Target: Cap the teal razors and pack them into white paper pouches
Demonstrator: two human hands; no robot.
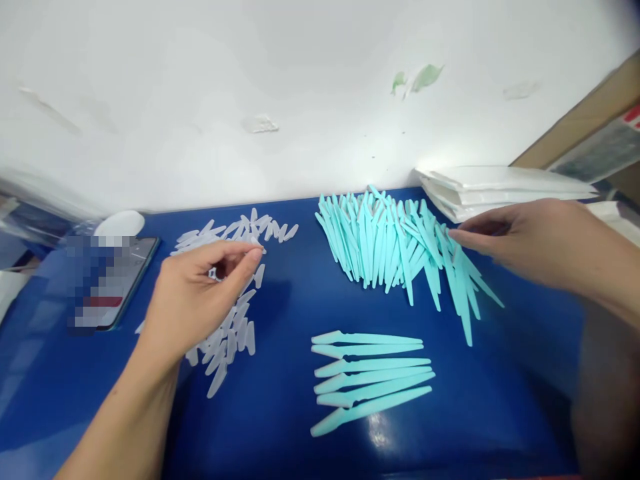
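Observation:
My left hand is closed in a pinch, thumb against forefinger, over scattered translucent blade caps. Whatever sits between those fingertips is too small to make out. On the right, my right hand has its thumb and fingers drawn together at the head of a turquoise eyebrow razor, at the right edge of a heap of razors. Its fingertips are partly hidden. Closer to me, several more razors lie in a row, heads to the left and handles to the right.
A phone lies at the left, with a round white object behind it. White packets are stacked at the back right beside a cardboard box. The white wall bounds the blue table at the back.

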